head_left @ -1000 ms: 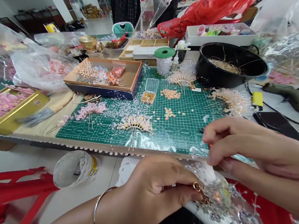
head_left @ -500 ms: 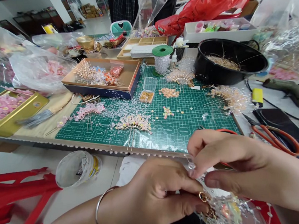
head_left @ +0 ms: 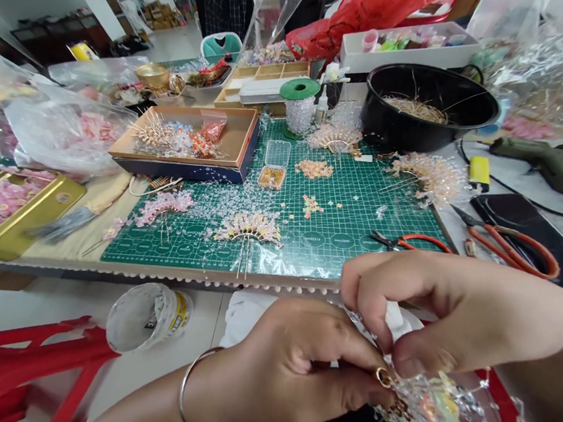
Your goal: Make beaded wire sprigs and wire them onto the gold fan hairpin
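Low at the right, my left hand [head_left: 310,368] pinches the gold wire base of a beaded hair ornament [head_left: 446,409], with clear crystal beads and pale yellow and pink flowers spreading to the right. Over it, my right hand [head_left: 431,314] has thumb and forefinger closed together at the ornament's base, close to the left fingertips. What those right fingers pinch is hidden, though clear beads show beside them. On the green cutting mat [head_left: 318,248] lies a finished-looking floral hair comb [head_left: 249,226] with two long prongs, and a pink flower hairpiece [head_left: 165,207] to its left.
Small pliers [head_left: 409,241] and orange-handled scissors [head_left: 514,245] lie at the right, near a glue gun [head_left: 543,158]. Farther back are a black basin [head_left: 425,135], a bead spool [head_left: 298,112] and an open box of ornaments [head_left: 180,168]. A red stool [head_left: 20,351] stands lower left.
My right fingers have moved down and closed nearer the ornament's base; the clear bead seen at their tips is now hidden. The view has shifted slightly, showing more of the pliers.
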{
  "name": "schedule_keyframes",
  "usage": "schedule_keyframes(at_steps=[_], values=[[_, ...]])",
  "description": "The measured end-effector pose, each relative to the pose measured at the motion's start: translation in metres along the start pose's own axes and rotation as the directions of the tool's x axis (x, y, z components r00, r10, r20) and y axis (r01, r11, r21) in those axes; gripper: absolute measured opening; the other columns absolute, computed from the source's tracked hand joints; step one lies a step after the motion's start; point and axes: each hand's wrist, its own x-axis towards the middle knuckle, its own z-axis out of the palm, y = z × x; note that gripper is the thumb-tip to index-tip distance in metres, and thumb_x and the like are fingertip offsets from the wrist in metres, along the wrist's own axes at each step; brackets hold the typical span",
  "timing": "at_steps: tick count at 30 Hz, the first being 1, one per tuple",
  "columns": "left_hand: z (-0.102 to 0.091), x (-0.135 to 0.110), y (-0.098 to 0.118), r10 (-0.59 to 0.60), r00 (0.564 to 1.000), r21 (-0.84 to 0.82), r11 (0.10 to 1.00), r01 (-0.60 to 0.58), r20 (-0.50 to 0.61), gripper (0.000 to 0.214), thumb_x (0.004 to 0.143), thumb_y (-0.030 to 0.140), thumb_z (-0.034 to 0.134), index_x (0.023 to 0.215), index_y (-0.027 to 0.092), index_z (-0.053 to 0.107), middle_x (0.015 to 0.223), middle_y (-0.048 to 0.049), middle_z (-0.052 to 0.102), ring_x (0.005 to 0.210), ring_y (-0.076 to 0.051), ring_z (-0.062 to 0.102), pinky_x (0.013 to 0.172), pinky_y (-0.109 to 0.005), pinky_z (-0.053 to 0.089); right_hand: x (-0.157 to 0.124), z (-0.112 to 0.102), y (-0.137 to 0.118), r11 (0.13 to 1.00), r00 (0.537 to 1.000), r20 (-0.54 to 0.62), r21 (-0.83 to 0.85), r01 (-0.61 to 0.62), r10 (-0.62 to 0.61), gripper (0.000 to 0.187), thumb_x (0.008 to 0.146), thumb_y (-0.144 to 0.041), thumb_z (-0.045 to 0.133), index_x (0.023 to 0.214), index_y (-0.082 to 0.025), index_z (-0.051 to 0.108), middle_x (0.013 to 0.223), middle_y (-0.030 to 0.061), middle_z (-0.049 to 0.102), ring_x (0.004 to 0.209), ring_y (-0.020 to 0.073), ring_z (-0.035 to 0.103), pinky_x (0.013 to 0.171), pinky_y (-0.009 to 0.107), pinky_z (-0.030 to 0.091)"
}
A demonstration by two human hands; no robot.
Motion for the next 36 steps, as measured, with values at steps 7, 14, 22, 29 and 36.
schedule_keyframes(at_steps=[7,14,22,29,36], values=[[0.002,0.0,0.001,-0.076,0.996,-0.066,0.995,0.072,-0.047,0.01,0.082,0.01,0.079,0.077,0.017,0.075,0.074,-0.0042,0.078,0.068,-0.015,0.073,0.066,-0.022,0.057,0.004,0.01,0.012,1.0,0.994,-0.107,-0.022,0.017,-0.019,0.018,0.076,-0.005,0.063,0.072,-0.02,0.055,0.076,-0.0026,0.054,0.071,0.0104,0.054,0.062,0.02,0.045],[0.004,-0.002,0.001,-0.386,0.922,-0.273,0.885,0.377,0.021,0.018,0.087,0.03,0.075,0.077,0.016,0.073,0.066,-0.0024,0.066,0.056,-0.011,0.062,0.053,-0.021,0.048,-0.003,0.008,0.05,0.999,0.922,-0.386,0.008,0.043,-0.036,0.028,0.092,-0.034,0.063,0.073,-0.021,0.049,0.076,-0.0026,0.049,0.065,0.0102,0.043,0.056,0.023,0.037],[0.004,-0.002,0.0,-0.509,0.858,-0.453,0.75,0.482,0.069,0.031,0.078,0.041,0.084,0.077,0.016,0.065,0.064,0.0015,0.061,0.051,-0.008,0.06,0.051,-0.02,0.047,-0.024,0.005,0.081,0.955,0.725,-0.689,-0.216,-0.204,-0.001,0.023,0.103,-0.032,0.052,0.083,-0.021,0.056,0.079,0.001,0.055,0.073,0.0149,0.052,0.062,0.029,0.039],[0.004,0.002,-0.004,-0.611,0.781,-0.582,0.592,0.558,0.126,0.04,0.066,0.044,0.092,0.075,0.017,0.063,0.059,0.0033,0.062,0.047,-0.007,0.061,0.037,-0.013,0.031,-0.036,0.029,0.062,0.738,0.539,-0.761,-0.586,-0.335,-0.36,0.009,0.09,-0.02,0.071,0.091,-0.022,0.063,0.101,0.0072,0.065,0.096,0.0227,0.06,0.088,0.039,0.044],[0.008,0.0,-0.001,-0.471,0.864,-0.606,0.64,0.472,0.175,0.042,0.074,0.055,0.085,0.072,0.019,0.064,0.066,0.0019,0.062,0.048,-0.007,0.06,0.046,-0.018,0.044,-0.041,0.047,0.022,0.648,0.788,-0.369,-0.76,0.05,-0.493,0.023,0.096,-0.013,0.053,0.115,-0.023,0.062,0.108,0.0067,0.069,0.104,0.0217,0.064,0.091,0.037,0.05]])
